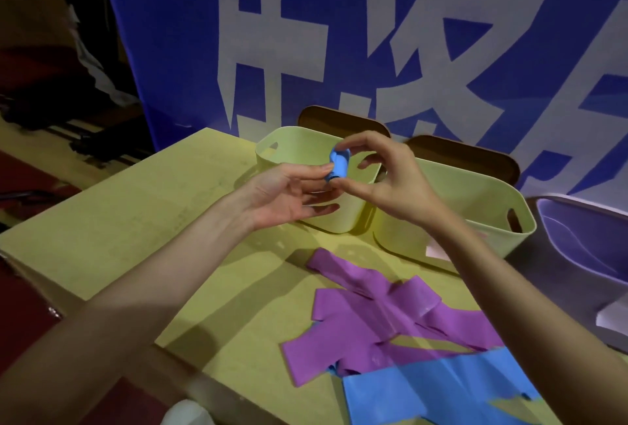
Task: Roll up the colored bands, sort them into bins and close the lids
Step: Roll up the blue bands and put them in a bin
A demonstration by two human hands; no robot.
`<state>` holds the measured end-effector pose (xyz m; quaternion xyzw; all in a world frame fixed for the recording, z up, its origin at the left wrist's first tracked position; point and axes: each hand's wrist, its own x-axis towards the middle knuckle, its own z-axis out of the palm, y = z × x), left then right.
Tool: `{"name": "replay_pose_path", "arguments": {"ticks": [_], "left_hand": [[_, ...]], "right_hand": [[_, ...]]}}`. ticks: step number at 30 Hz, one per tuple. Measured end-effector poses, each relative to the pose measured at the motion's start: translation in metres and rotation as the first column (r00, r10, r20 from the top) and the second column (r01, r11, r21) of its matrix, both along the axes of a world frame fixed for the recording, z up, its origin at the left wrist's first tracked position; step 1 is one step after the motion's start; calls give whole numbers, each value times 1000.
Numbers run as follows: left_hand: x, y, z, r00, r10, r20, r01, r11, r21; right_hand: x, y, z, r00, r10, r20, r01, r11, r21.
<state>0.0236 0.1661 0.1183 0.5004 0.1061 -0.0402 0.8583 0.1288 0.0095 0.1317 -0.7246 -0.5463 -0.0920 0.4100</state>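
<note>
A small rolled blue band (338, 164) is held above the left green bin (272, 159). My right hand (390, 180) pinches the roll between thumb and forefinger. My left hand (289, 193) lies palm up beneath it, its fingertips touching the roll's lower end. Several flat purple bands (380, 316) lie crossed on the yellow-green table (136, 220). Flat blue bands (441, 390) lie at the near right edge. A second green bin (475, 200) stands to the right of the first, and a purple bin (584, 241) stands at the far right.
Two brown lids (323, 118) (475, 156) stand behind the green bins against a blue and white banner. Something pink lies inside the right green bin (436, 249). The table's left edge drops to a dark red floor.
</note>
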Motion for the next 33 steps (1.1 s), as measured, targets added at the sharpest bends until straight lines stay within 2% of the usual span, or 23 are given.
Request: {"name": "replay_pose_path", "arguments": {"ticks": [7,10,13,16,18,21,23,26,33], "left_hand": [[46,45,21,999,-13,36,8,991,136],[67,65,26,998,-17,58,-2,948,320],[91,80,26,995,28,91,-78,797,599],[114,99,11,974,138,181,-228,582,781],[124,109,-6,948,186,259,-314,398,862],[131,117,-29,933,157,322,-345,150,926],[132,120,-39,933,113,342,-349,42,936],[134,126,-49,927,100,361,-364,8,931],[137,129,-62,932,100,348,-347,-36,937]], "right_hand": [[44,39,24,998,23,50,-21,999,-42],[72,58,31,995,33,91,-19,988,-151],[98,75,31,994,22,108,6,966,-259],[123,94,23,993,-3,120,49,925,-377],[138,104,10,991,-22,131,84,867,-491],[153,118,-12,985,5,175,116,732,-671],[160,126,-25,980,24,200,140,633,-761],[164,133,-42,975,32,221,172,524,-835],[166,137,-78,977,84,195,155,344,-926]]}}
